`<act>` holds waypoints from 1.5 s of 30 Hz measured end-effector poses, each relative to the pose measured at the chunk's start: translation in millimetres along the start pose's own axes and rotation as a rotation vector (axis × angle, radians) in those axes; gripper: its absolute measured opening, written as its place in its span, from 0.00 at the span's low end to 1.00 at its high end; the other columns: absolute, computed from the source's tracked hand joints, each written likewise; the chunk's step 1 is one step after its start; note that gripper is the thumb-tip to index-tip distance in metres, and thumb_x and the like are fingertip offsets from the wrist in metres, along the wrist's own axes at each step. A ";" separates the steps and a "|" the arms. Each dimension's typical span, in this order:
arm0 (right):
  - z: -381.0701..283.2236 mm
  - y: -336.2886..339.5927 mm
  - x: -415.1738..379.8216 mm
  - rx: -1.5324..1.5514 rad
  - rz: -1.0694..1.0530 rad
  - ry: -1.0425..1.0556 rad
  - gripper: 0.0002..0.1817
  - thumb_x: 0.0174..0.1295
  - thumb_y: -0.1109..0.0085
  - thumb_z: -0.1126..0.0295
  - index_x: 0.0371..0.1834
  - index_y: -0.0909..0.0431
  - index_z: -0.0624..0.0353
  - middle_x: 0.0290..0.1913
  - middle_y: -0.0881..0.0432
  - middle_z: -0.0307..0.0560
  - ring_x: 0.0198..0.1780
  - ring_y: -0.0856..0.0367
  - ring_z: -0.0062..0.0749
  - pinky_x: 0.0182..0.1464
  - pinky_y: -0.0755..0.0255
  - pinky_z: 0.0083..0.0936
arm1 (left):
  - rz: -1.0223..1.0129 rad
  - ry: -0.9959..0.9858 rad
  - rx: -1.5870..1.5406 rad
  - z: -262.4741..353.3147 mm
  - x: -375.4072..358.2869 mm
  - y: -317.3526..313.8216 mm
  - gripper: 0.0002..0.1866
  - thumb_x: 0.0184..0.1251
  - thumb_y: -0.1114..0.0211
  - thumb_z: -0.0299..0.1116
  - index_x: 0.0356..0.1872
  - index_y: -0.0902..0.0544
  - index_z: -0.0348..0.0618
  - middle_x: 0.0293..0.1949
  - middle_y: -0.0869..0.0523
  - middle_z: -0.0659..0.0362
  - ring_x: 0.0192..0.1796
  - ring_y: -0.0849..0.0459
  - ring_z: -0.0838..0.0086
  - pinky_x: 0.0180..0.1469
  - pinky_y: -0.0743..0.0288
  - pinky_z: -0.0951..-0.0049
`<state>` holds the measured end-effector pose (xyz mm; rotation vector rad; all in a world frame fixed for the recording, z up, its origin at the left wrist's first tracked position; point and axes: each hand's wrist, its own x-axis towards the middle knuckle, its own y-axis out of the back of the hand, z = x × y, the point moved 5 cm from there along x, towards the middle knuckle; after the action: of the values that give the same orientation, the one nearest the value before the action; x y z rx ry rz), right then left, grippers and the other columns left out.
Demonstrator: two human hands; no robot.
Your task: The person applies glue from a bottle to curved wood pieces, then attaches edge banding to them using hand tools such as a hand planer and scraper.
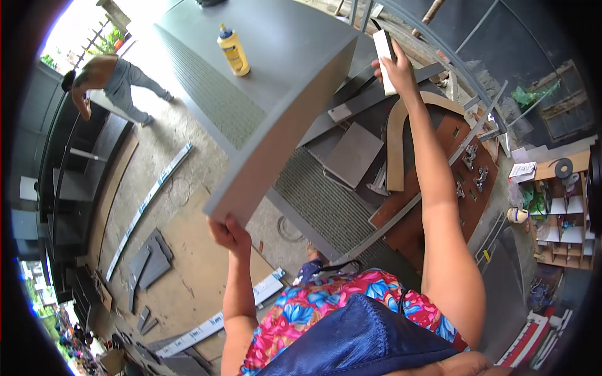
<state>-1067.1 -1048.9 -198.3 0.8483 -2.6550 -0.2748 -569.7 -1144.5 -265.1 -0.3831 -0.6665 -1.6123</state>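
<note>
My left hand [229,233] is closed around the near end of a long grey panel [285,128], which stands on its edge across a grey work surface. Up at the right, my right hand [397,67] grips a white block [384,59] with a dark strip along one side; its exact kind I cannot make out. The block is held clear of the panel's far end. Beyond the panel, a yellow bottle [234,55] with a dark cap stands upright on the grey surface [276,37]. Part of my right hand's fingers is hidden behind the block.
A shirtless person [103,78] bends over dark cabinets at the left. Cut boards [352,153] and a curved tan strip [396,144] lie at the right, near a brown board [407,225] with metal hardware. Long blue-white strips [147,207] lie on the floor. A shelf [567,219] stands far right.
</note>
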 end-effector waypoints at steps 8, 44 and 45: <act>-32.1 41.4 -190.3 0.028 -0.111 -0.004 0.32 0.67 0.52 0.70 0.75 0.46 0.55 0.36 0.17 0.46 0.27 0.22 0.19 0.27 0.25 0.19 | -0.014 0.129 -0.332 48.0 71.6 -2.4 0.09 0.72 0.40 0.35 0.35 0.23 0.39 0.30 0.21 0.66 0.32 0.27 0.88 0.34 0.35 0.86; 23.2 19.6 -370.9 0.880 0.418 -0.447 0.26 0.63 0.49 0.74 0.66 0.41 0.56 0.52 0.26 0.51 0.48 0.18 0.42 0.38 0.16 0.34 | -0.312 0.639 -0.450 91.4 -0.6 75.6 0.17 0.71 0.42 0.34 0.57 0.27 0.38 0.45 0.16 0.55 0.41 0.14 0.74 0.41 0.19 0.77; 26.0 17.9 -373.2 0.851 0.400 -0.463 0.27 0.63 0.48 0.73 0.66 0.40 0.56 0.51 0.26 0.51 0.48 0.18 0.42 0.38 0.16 0.34 | -0.298 0.586 -0.443 94.6 -2.1 73.5 0.18 0.71 0.42 0.33 0.59 0.28 0.39 0.45 0.16 0.55 0.41 0.14 0.75 0.41 0.19 0.78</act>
<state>-801.0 -812.0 -314.0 0.4489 -3.3125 0.9222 -509.6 -1087.7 -178.4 -0.1113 0.0911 -2.0352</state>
